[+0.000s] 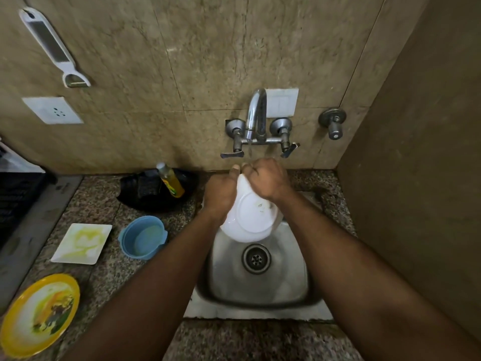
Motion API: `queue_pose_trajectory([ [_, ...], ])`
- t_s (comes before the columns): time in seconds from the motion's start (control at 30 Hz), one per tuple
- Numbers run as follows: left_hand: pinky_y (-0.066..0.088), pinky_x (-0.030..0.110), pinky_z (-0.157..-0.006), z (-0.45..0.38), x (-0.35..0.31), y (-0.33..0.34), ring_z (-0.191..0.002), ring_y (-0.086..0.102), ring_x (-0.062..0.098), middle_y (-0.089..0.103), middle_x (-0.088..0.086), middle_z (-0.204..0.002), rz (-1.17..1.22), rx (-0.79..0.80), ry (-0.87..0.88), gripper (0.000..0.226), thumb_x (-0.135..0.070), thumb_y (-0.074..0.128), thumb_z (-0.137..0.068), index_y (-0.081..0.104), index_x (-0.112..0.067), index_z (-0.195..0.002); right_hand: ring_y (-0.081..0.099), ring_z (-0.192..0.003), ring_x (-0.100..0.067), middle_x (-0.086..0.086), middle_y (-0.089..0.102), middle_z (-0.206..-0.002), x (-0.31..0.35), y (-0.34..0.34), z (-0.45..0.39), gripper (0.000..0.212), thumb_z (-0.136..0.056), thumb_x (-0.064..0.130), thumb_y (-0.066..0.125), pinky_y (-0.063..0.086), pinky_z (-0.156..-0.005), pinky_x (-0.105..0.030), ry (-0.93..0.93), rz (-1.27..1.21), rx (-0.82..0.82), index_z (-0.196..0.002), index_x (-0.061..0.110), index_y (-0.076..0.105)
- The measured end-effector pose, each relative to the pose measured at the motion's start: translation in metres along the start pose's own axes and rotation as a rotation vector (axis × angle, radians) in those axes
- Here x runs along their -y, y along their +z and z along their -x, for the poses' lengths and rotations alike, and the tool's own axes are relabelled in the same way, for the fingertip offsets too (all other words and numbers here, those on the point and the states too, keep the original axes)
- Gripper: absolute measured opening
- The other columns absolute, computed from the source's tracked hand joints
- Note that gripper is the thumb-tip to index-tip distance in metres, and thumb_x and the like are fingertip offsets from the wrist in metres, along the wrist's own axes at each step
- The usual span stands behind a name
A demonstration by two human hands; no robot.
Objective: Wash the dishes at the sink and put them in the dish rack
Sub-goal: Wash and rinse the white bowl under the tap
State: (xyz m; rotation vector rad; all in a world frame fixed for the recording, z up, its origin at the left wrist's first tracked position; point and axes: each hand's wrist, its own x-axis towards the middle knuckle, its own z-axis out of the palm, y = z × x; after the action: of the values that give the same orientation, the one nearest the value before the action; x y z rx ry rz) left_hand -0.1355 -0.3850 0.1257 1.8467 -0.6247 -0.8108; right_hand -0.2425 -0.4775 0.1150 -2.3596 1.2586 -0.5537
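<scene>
A round white plate (pixel 253 217) is held tilted over the steel sink (pixel 294 277), its underside facing me. My left hand (pixel 221 191) grips its left rim, thumb over the top edge. My right hand (pixel 268 178) is curled over the plate's upper edge, right under the tap (pixel 256 113), from which a thin stream of water falls. On the counter to the left lie a soiled square white plate (pixel 82 243), a blue bowl (pixel 143 237) and a dirty yellow-rimmed plate (pixel 39 315).
A yellow dish-soap bottle (pixel 170 182) leans in a black tray (pixel 156 191) with a scrubber behind the blue bowl. A black crate (pixel 18 194) sits at the far left. A side wall (pixel 416 178) closes the right. A grater (pixel 52 45) hangs on the wall.
</scene>
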Motion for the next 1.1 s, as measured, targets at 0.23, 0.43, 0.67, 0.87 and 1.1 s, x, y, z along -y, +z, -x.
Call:
queue_pose_trajectory([
  [0.23,0.056,0.026,-0.068,0.000,-0.008,0.011,-0.072,0.070,0.018,0.072,-0.001,-0.070,0.175,-0.076,-0.066,0.041,-0.043,0.066,-0.098,0.071,-0.014,-0.069,0.062,-0.106,-0.031,-0.010,0.068,-0.113,0.003,0.022,0.007,0.042,-0.103,0.042,0.035,0.050,-0.093,-0.045,0.025,-0.064,-0.134,-0.113,0.015,0.066],
  [0.43,0.037,0.009,-0.047,0.004,-0.002,0.016,-0.061,0.055,0.007,0.062,-0.001,-0.074,0.135,-0.228,-0.118,0.046,-0.044,0.048,-0.107,0.070,-0.013,-0.082,0.029,-0.153,-0.024,-0.005,0.038,-0.163,0.010,0.043,0.035,0.054,-0.106,0.038,0.027,0.023,-0.124,-0.044,-0.141,-0.020,-0.087,-0.155,0.023,0.043],
  [0.67,0.047,0.026,-0.065,0.017,0.008,0.014,-0.072,0.064,0.016,0.066,-0.002,-0.075,0.269,-0.313,-0.154,0.048,-0.048,0.057,-0.102,0.062,-0.018,-0.064,0.054,-0.130,-0.038,-0.018,0.057,-0.143,0.007,0.024,0.007,0.050,-0.109,0.037,0.026,0.043,-0.106,-0.040,0.350,-0.206,0.113,-0.142,0.013,0.055],
  [0.87,0.053,0.033,-0.080,0.007,0.005,-0.002,-0.087,0.069,0.027,0.072,0.007,-0.089,0.265,-0.300,-0.201,0.049,-0.053,0.052,-0.102,0.065,-0.014,-0.076,0.029,-0.153,-0.025,-0.008,0.036,-0.164,0.022,0.032,0.034,0.065,-0.103,0.044,0.020,0.023,-0.125,-0.041,-0.120,-0.019,-0.011,-0.158,0.014,0.035],
  [1.1,0.050,0.027,-0.062,0.017,0.016,0.004,-0.072,0.064,0.017,0.069,0.003,-0.081,0.295,-0.302,-0.177,0.046,-0.047,0.056,-0.103,0.063,-0.017,-0.069,0.065,-0.112,-0.036,-0.021,0.069,-0.119,0.007,0.027,-0.003,0.044,-0.107,0.037,0.036,0.049,-0.091,-0.036,0.435,-0.235,0.199,-0.118,0.009,0.069],
])
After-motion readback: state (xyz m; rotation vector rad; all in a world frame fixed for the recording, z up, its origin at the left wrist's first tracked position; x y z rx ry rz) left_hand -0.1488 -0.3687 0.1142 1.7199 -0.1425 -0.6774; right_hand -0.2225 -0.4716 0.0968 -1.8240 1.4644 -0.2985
